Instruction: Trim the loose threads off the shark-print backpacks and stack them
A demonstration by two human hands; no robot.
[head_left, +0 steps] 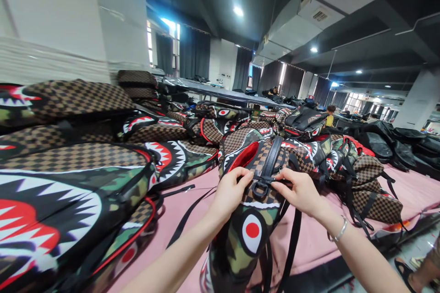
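In front of me a backpack (240, 256) with a brown check and camouflage pattern stands on the pink-covered table, its red-and-white eye toward me. My left hand (229, 194) pinches the left end of a narrow black strip (264, 179) that crosses the bag's top. At its right end, my right hand (299, 191) is closed in a pinch too. A black ring (260, 190) hangs just below the strip, between my hands. The black carry handle (274, 151) rises behind it. A red-edged opening (244, 156) shows at the bag's left side. Black straps (293, 247) dangle at the right.
Several shark-mouth backpacks (51, 206) are piled to the left, with more checked bags (378, 206) at the right. Pink cloth (187, 238) covers the table. Black bags (381, 139) lie farther right. A person's sandalled foot (407, 274) shows at the lower right.
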